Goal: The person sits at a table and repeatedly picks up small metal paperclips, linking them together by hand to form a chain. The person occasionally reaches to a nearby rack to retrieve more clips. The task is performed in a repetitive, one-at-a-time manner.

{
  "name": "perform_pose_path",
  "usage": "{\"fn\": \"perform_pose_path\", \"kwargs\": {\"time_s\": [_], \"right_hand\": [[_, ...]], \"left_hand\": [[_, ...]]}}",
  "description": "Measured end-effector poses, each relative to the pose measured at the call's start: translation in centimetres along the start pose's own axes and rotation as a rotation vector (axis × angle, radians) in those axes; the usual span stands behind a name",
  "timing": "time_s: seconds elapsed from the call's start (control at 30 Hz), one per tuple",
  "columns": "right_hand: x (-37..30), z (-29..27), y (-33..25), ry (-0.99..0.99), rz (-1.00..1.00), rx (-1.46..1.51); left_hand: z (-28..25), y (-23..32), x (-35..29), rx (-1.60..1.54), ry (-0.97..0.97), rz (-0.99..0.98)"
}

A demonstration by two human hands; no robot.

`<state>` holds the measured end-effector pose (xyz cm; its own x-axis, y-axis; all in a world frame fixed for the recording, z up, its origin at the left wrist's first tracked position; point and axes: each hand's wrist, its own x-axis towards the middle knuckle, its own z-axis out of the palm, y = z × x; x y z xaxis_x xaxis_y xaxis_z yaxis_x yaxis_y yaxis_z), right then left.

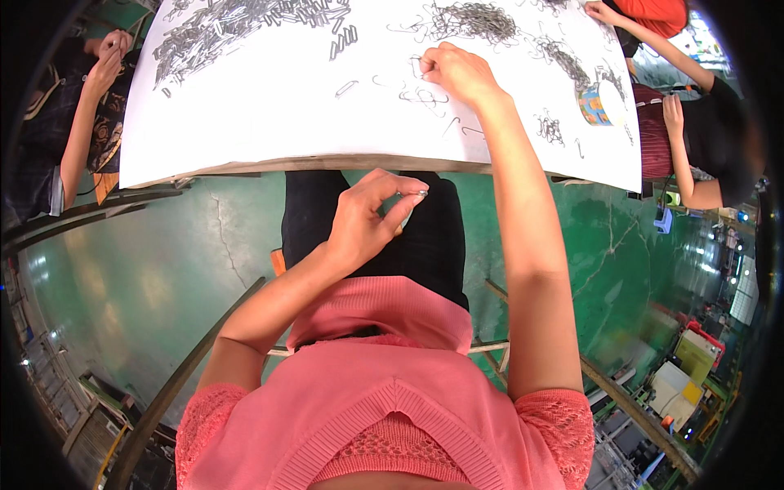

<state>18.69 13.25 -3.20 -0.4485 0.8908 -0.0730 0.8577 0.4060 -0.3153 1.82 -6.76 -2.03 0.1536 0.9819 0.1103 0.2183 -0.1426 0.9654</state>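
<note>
My left hand [365, 216] is held over my lap, in front of the table edge. Its thumb and forefinger pinch a small shiny metal piece [422, 193]; most of that is hidden by the fingers. My right hand [460, 72] reaches over the white tabletop [269, 122] with its fingers closed together. Thin bent wire hooks [423, 96] lie loose by its fingertips, and what it grips is too small to make out. Just beyond it is a heap of dark wire hooks [482, 22]. A single elongated metal link [347, 87] lies to the left.
Many elongated metal links [245, 24] spread over the far left. More wire hooks [562, 61] lie at the right, near a patterned round tub [596, 104] and a small cluster of metal pieces [550, 128]. Other people's hands [104, 61] show at both table sides.
</note>
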Motion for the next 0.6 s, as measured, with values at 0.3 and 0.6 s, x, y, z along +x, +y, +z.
{"fn": "perform_pose_path", "kwargs": {"time_s": [0.3,0.6], "right_hand": [[-1.5,0.5,3.6,0.045,0.060,0.512],[-5.9,-1.1,8.2,0.086,0.249,0.316]], "left_hand": [[0.5,-0.5,0.4,-0.035,-0.002,0.008],[0.3,-1.4,0.9,-0.061,-0.022,0.003]]}}
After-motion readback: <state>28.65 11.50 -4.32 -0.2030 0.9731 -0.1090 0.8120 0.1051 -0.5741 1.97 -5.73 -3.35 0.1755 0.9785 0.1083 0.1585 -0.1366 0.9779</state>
